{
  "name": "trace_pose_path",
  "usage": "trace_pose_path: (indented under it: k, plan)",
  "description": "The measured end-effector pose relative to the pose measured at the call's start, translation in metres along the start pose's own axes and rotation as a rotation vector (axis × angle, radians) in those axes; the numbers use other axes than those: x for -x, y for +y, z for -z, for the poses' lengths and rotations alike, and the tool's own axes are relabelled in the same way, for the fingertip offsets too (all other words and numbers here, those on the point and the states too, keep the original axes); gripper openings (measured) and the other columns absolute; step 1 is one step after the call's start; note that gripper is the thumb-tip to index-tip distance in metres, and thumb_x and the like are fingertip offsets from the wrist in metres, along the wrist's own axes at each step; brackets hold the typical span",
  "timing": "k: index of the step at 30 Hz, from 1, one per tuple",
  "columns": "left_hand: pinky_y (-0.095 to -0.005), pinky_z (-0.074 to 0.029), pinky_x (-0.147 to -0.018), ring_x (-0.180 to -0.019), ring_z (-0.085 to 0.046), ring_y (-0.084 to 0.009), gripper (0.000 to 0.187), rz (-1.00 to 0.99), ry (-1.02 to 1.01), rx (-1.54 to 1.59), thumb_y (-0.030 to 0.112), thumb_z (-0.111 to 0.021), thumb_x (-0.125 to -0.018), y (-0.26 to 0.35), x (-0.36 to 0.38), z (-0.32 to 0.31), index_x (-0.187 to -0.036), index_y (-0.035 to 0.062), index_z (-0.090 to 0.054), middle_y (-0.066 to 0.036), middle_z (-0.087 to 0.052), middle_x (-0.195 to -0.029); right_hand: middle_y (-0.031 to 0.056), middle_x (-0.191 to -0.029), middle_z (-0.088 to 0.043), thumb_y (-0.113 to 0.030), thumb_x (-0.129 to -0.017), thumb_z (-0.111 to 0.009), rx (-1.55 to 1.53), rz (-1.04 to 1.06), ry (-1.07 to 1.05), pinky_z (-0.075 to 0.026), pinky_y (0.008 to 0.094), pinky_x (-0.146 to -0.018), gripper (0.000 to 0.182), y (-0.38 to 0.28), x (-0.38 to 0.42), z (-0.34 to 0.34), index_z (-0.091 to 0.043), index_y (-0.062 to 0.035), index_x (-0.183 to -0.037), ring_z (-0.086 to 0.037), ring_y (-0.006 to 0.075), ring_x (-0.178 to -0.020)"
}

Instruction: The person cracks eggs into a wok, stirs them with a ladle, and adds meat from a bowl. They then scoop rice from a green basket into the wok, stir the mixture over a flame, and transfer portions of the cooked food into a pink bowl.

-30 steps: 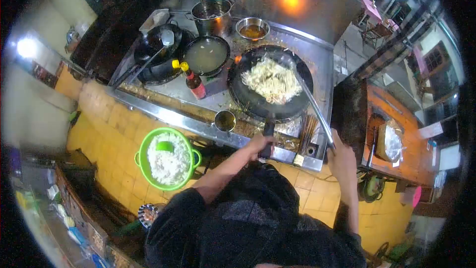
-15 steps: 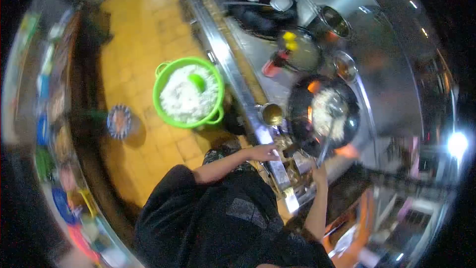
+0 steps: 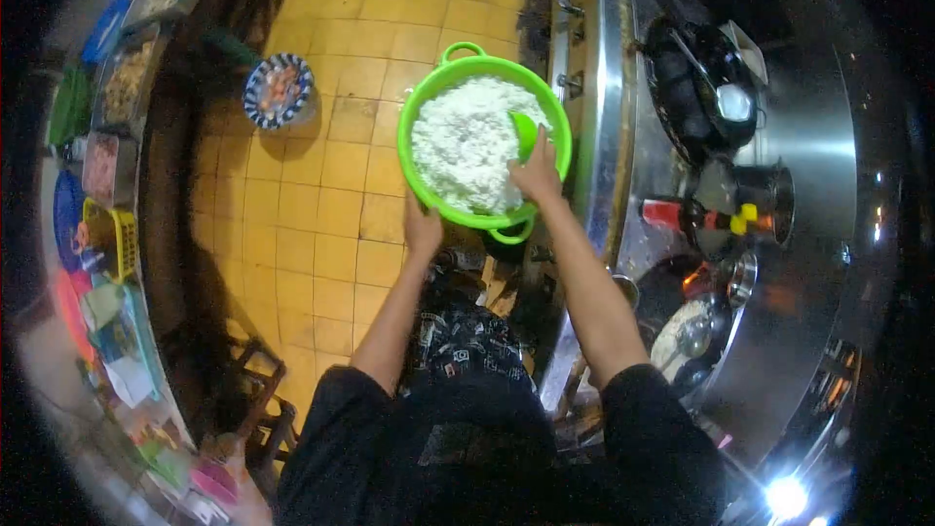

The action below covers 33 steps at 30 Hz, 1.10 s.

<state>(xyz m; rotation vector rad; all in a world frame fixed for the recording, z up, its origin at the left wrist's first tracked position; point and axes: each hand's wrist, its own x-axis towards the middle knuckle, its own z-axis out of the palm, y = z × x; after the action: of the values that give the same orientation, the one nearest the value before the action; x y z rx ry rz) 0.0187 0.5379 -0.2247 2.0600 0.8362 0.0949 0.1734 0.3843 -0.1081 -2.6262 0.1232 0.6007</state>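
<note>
A bright green plastic basin [image 3: 409,175] full of white rice [image 3: 467,146] stands in front of me. My left hand [image 3: 421,229] is at the basin's lower-left rim, its fingertips partly hidden at the edge. My right hand [image 3: 539,173] reaches over the near right rim, its fingers closed on a small green scoop [image 3: 525,134] that sits in the rice. To the right, a wok [image 3: 716,370] on the stove holds rice [image 3: 677,333] with a ladle [image 3: 694,339] lying in it.
A steel stove counter [image 3: 609,88] runs along the right, carrying a large black wok [image 3: 682,88], a red-labelled bottle [image 3: 672,214] and a pot [image 3: 779,195]. A patterned bowl [image 3: 280,91] stands at left above yellow tiles [image 3: 326,175]. Food trays [image 3: 127,78] line the far left.
My right hand has left the ladle at the wok and taken hold of the green scoop. My left hand has moved from beside the wok to the basin rim. The view has turned left.
</note>
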Motion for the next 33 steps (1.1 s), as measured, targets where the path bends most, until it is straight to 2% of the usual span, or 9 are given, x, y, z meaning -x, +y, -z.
trace_pose_path:
  k: [4, 11, 14, 15, 20, 22, 26, 30, 33]
  plan:
    - [-0.0381, -0.039, -0.087, -0.105, -0.048, -0.036, 0.076, 0.287, -0.273, 0.065, 0.015, -0.054, -0.078, 0.039, 0.014, 0.017, -0.136, 0.0082, -0.005, -0.024, -0.043, -0.122, 0.0304, -0.105, -0.049, -0.017, -0.072, -0.051, 0.084, 0.035, 0.011, -0.045, 0.0457, -0.076, 0.069, 0.012, -0.066, -0.029, -0.018, -0.0127, -0.132, -0.055, 0.0392, -0.087]
    - [-0.0372, -0.038, -0.088, -0.108, -0.045, -0.0354, 0.075, 0.126, -0.315, 0.078, 0.016, -0.059, -0.076, 0.03, 0.011, 0.028, -0.134, 0.0011, -0.013, -0.025, -0.041, -0.122, 0.0244, -0.092, -0.055, -0.004, -0.074, -0.04, -0.381, -0.048, -0.028, -0.047, 0.0407, -0.06, 0.056, 0.037, -0.045, 0.002, -0.024, -0.0119, -0.126, -0.058, 0.0327, -0.056]
    - [-0.0378, -0.036, -0.09, -0.107, -0.043, -0.0368, 0.066, 0.035, -0.22, -0.016, 0.015, -0.06, -0.074, 0.046, 0.006, 0.041, -0.127, -0.0018, -0.025, -0.024, -0.042, -0.118, 0.0258, -0.101, -0.052, -0.002, -0.074, -0.038, -0.762, -0.104, 0.033, -0.049, 0.0387, -0.06, 0.055, 0.042, -0.03, 0.002, -0.025, -0.0102, -0.126, -0.058, 0.0306, -0.052]
    - [-0.0393, -0.035, -0.091, -0.107, -0.04, -0.0382, 0.055, -0.045, -0.035, -0.063, 0.015, -0.06, -0.074, 0.053, 0.007, 0.039, -0.119, -0.0028, -0.035, -0.023, -0.042, -0.116, 0.0199, -0.103, -0.05, 0.003, -0.074, -0.038, -0.782, -0.132, 0.111, -0.047, 0.0301, -0.041, 0.055, 0.044, -0.026, -0.001, -0.027, -0.0099, -0.127, -0.057, 0.0234, -0.054]
    - [-0.043, -0.032, -0.093, -0.111, -0.036, -0.0401, 0.047, -0.442, -0.221, 0.088, 0.009, -0.056, -0.076, 0.118, -0.013, 0.035, -0.121, 0.0027, -0.04, -0.024, -0.032, -0.127, 0.0195, -0.109, -0.048, 0.003, -0.072, -0.04, -0.483, 0.136, 0.379, -0.049, 0.0316, -0.044, 0.058, 0.06, -0.019, -0.006, -0.029, -0.0114, -0.128, -0.058, 0.0244, -0.056]
    - [-0.0424, -0.034, -0.094, -0.113, -0.036, -0.0397, 0.055, -0.672, -0.317, -0.045, 0.004, -0.058, -0.074, 0.154, -0.018, 0.033, -0.124, 0.0146, -0.04, -0.022, -0.027, -0.131, 0.0235, -0.102, -0.054, -0.001, -0.073, -0.042, -0.58, -0.141, 0.007, -0.05, 0.037, -0.057, 0.056, 0.018, 0.017, 0.035, -0.032, -0.0109, -0.126, -0.061, 0.031, -0.063]
    - [-0.0401, -0.04, -0.088, -0.109, -0.042, -0.0366, 0.052, -0.89, -0.343, -0.036, 0.0, -0.059, -0.071, 0.159, -0.051, -0.008, -0.119, 0.0167, -0.047, -0.023, -0.032, -0.127, 0.0206, -0.101, -0.056, 0.005, -0.073, -0.044, -0.583, 0.069, 0.049, -0.05, 0.0344, -0.049, 0.057, 0.03, 0.023, 0.022, -0.034, -0.0121, -0.127, -0.061, 0.0241, -0.064]
    - [-0.032, -0.043, -0.08, -0.095, -0.053, -0.0227, 0.025, -0.659, -0.624, 0.221, 0.002, -0.05, -0.081, 0.161, -0.072, -0.018, -0.105, 0.0046, -0.056, -0.015, -0.049, -0.111, 0.0179, -0.088, -0.06, 0.006, -0.072, -0.042, -0.709, -0.042, -0.086, -0.047, 0.0316, -0.045, 0.061, 0.033, 0.028, 0.034, -0.035, -0.014, -0.129, -0.058, 0.0215, -0.049]
    - [-0.0298, -0.042, -0.079, -0.093, -0.051, -0.0189, 0.023, -0.444, -0.635, 0.36, 0.008, -0.051, -0.082, 0.17, -0.076, -0.021, -0.105, 0.0064, -0.056, -0.009, -0.054, -0.105, 0.014, -0.098, -0.057, 0.001, -0.076, -0.046, -0.916, -0.147, -0.2, -0.048, 0.0312, -0.048, 0.06, 0.045, 0.03, 0.041, -0.031, -0.0167, -0.131, -0.059, 0.0203, -0.065]
